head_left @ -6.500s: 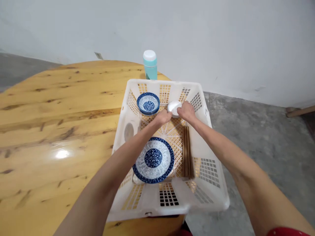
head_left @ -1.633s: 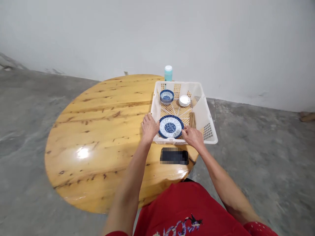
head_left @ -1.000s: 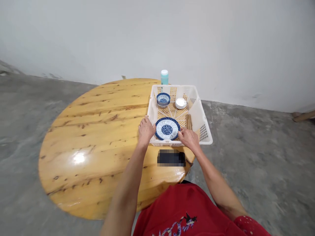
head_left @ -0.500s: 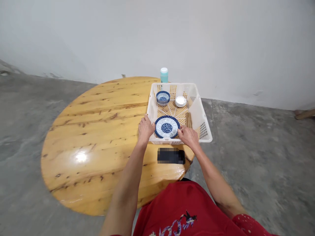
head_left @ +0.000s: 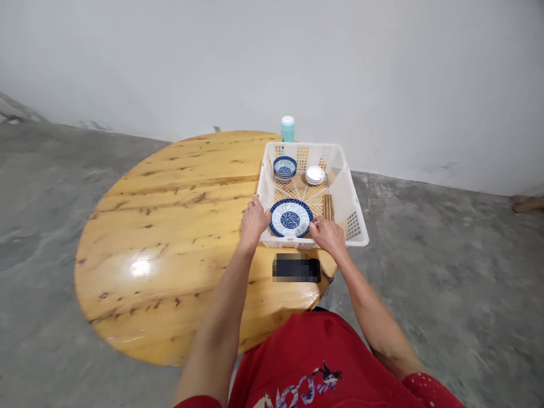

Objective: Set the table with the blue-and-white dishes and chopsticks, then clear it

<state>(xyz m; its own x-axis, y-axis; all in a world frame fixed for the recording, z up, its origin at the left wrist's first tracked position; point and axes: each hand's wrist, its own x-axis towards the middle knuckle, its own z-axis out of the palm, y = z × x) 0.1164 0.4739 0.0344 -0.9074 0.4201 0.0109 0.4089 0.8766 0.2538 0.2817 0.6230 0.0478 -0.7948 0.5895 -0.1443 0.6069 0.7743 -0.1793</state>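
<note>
A white plastic basket (head_left: 359, 221) stands on the table and holds dishes. My left hand (head_left: 255, 220) is closed over its left rim, thumb pointing inward close to the blue-and-white plates (head_left: 290, 220). These lie stacked at the basket's near side. Reaching over the near wall, my right hand (head_left: 328, 233) has its fingers closed at the plates' right edge; its fingertips are partly hidden. A bundle of wooden chopsticks (head_left: 328, 207) lies just beyond that hand. Farther back are stacked blue-and-white bowls (head_left: 284, 168) and small white dishes (head_left: 315, 175).
The round wooden table (head_left: 170, 226) spreads mostly to the left. A dark, partly pixelated phone (head_left: 296, 268) lies in front of the basket. Behind it stands a turquoise bottle with a white lid (head_left: 288, 129), near the white wall (head_left: 191, 62).
The whole view has shifted slightly, so things appear a little farther right. Both hands keep the same places at the basket and plates.
</note>
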